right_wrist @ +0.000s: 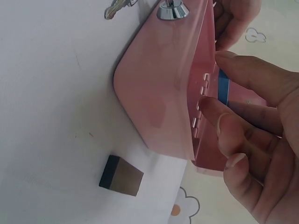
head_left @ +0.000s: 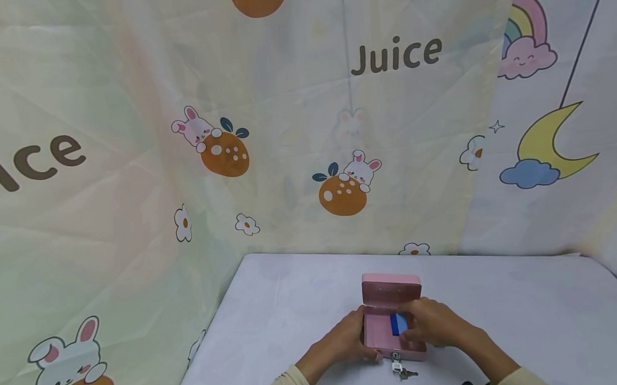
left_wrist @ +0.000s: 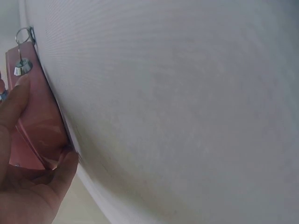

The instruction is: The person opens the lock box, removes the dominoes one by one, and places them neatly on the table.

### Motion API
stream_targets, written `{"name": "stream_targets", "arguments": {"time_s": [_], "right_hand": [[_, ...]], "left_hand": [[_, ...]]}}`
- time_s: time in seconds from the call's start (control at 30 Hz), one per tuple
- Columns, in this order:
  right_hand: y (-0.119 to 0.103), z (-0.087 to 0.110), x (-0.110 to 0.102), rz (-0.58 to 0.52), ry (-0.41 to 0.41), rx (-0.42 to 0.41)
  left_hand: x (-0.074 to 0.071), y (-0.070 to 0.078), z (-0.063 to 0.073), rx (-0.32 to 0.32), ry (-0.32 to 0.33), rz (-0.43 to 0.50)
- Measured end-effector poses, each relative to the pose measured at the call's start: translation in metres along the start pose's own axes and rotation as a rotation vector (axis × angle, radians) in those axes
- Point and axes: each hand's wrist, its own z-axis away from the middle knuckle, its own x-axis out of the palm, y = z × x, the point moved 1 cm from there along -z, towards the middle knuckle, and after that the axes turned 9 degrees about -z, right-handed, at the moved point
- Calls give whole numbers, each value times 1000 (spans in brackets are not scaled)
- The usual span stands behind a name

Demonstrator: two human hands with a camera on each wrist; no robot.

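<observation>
A small pink metal lockbox (head_left: 379, 342) stands on the table with its lid (head_left: 391, 293) raised. My left hand (head_left: 348, 337) holds the box by its left side, thumb at the front. In the left wrist view, fingers of that hand touch the pink wall (left_wrist: 39, 105) and its lower corner. My right hand (head_left: 432, 323) reaches over the box's right side and pinches a blue block (right_wrist: 224, 87) between thumb and fingers, inside the box. From the head view the block shows a dark blue side and a lighter face; the fingers cover part of it.
Keys (head_left: 408, 374) hang from the lock (right_wrist: 173, 10) on the box's front. A small grey-brown block with a dark side (right_wrist: 122, 176) lies on the table right of the box. White cloth covers the table (head_left: 291, 295); printed curtains (head_left: 296, 130) hang behind.
</observation>
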Motion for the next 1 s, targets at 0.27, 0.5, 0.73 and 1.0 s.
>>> {"name": "stream_targets", "arguments": {"time_s": [0.27, 0.5, 0.73, 1.0], "right_hand": [[0, 6, -7, -18, -16, 42], [2, 9, -12, -18, -32, 98], [9, 12, -16, -50, -46, 129], [17, 16, -21, -103, -81, 112]], "left_hand": [[1, -1, 0, 9, 5, -22], [2, -2, 0, 12, 7, -27], [2, -2, 0, 10, 11, -23], [1, -2, 0, 9, 13, -32]]}}
